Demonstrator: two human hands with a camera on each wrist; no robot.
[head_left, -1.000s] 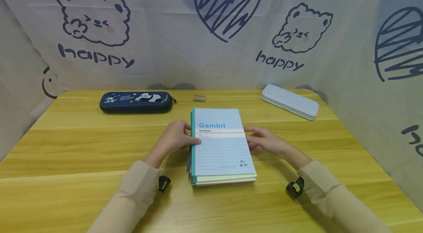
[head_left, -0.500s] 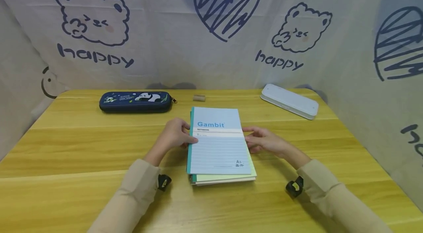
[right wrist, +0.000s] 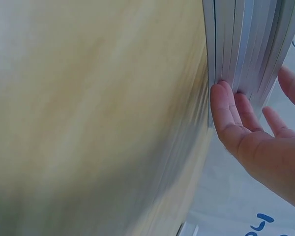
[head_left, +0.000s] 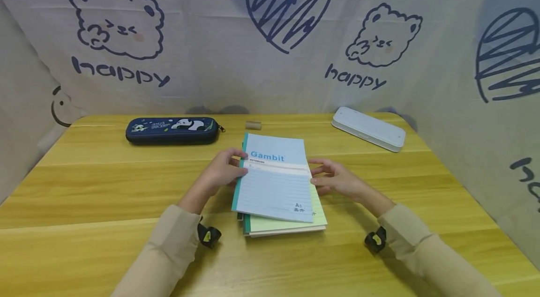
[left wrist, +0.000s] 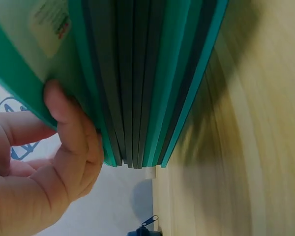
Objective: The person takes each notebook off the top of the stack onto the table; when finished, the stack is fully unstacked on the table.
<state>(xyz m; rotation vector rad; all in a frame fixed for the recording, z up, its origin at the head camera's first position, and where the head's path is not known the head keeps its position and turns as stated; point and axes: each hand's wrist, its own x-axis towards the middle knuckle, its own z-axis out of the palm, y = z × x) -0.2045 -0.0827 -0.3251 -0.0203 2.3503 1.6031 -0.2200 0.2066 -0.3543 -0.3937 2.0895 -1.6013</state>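
Observation:
A stack of notebooks lies mid-table, with a light-blue Gambit notebook (head_left: 274, 189) on top, turned askew and jutting left over a yellow-green notebook (head_left: 287, 226). My left hand (head_left: 221, 169) pinches the top notebook by its teal spine edge. In the left wrist view, thumb and fingers of the left hand (left wrist: 49, 167) hold that cover lifted away from the green and dark spines (left wrist: 137, 78) below. My right hand (head_left: 337, 180) is at the stack's right side, fingers extended. The right wrist view has fingertips of the right hand (right wrist: 260, 142) against the page edges (right wrist: 243, 44).
Behind the stack, a dark blue panda pencil case (head_left: 173, 131) lies at the left and a white flat case (head_left: 369, 129) at the right. A small tan block (head_left: 253, 125) sits between them. A printed cloth (head_left: 202, 53) hangs along the wooden table's (head_left: 105, 184) back edge.
The top notebook has slid left and turned slightly, baring more of the yellow-green one beneath. My left hand moved a little left with it; the right hand stayed nearly still.

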